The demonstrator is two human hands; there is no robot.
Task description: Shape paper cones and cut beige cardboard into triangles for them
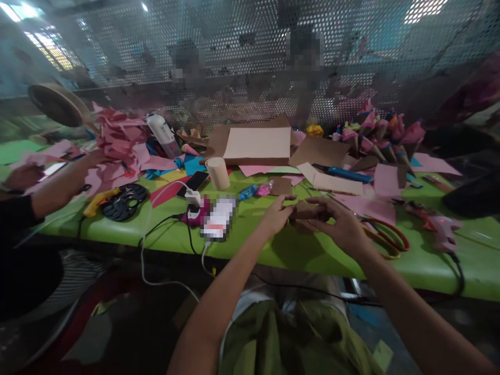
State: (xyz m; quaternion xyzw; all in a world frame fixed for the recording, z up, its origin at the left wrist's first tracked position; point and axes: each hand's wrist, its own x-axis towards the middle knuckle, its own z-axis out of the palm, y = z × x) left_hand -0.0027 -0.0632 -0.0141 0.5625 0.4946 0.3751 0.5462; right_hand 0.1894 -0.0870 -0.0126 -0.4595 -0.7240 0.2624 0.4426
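Above the green table, a small folded or rolled piece of brown paper (307,211) is between my two hands. My left hand (276,216) pinches its left end with thumb and fingertips. From the right, my right hand (339,221) has its fingers curled around the other end, hiding part of the paper. Just beyond my left hand lie a blue-wrapped piece (248,192) and a pink-wrapped piece (264,188) in shiny wrapping. A flat brown paper piece (281,186) rests behind my hands. Scissors with red and yellow handles (390,237) lie right of my right hand.
A pink glue gun (443,229) lies at the right, its cord over the edge. A charging phone (219,219), a magenta adapter (195,213) and a beige roll (217,173) stand left. Paper cones (385,135) are back right. Another person's arm (66,179) reaches in left.
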